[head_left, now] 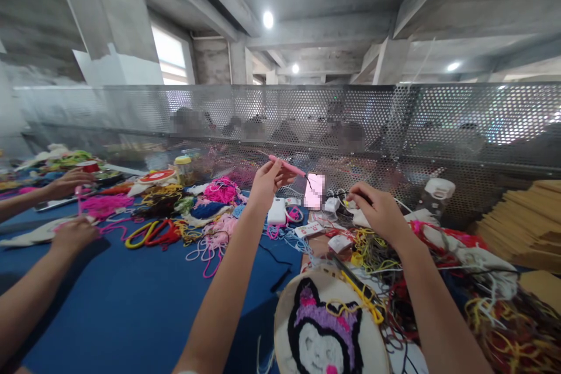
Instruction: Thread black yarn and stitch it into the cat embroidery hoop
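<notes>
My left hand [272, 178] is raised over the table, its fingers closed around a pink punch needle [287, 166]. The tool's thin metal tip points up and left, and a short black strand hangs at its other end. To the right, my right hand [372, 204] is pinched together in the air; what lies between the fingertips is too small to make out. Below, between my forearms, lies a round embroidery hoop [287, 315] with a tufted purple, black and white animal face [326, 318]. A yellow-handled tool [370, 304] rests across the hoop's upper right edge.
A lit phone [314, 191] leans against the perforated metal screen [280, 108]. Yarn heaps [221, 190] and scissors [162, 232] lie left; tangled yarn [504, 327], a lidded bottle [438, 196] and stacked brown cardboard [521, 225] are right. Another person's hands [74, 236] work at far left.
</notes>
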Demonstrator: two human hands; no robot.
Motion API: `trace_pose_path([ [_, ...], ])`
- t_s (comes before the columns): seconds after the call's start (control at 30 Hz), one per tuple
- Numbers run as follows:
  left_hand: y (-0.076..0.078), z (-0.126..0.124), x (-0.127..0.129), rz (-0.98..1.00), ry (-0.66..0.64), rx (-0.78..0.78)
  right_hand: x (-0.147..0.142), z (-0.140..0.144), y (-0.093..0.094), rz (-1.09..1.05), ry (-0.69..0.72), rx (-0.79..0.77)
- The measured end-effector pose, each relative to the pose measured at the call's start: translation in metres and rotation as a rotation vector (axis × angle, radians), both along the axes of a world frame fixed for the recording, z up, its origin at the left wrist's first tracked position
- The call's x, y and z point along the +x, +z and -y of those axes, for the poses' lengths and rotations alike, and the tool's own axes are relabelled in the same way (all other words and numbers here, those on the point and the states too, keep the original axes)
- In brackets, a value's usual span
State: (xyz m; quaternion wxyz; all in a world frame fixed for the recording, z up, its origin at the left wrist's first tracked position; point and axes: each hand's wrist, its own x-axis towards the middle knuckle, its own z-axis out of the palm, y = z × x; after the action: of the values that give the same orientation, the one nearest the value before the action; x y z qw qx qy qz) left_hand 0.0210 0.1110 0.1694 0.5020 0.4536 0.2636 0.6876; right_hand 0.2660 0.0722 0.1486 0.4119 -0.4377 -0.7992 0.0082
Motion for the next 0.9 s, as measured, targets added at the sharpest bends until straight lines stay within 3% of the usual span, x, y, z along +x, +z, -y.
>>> trace_pose_path([
  [0.9,0.0002,0.0037,-0.0030,-0.041,-0.035,0.050,-0.0002,0.0013,0.0001,-0.056,0.023,0.012],
])
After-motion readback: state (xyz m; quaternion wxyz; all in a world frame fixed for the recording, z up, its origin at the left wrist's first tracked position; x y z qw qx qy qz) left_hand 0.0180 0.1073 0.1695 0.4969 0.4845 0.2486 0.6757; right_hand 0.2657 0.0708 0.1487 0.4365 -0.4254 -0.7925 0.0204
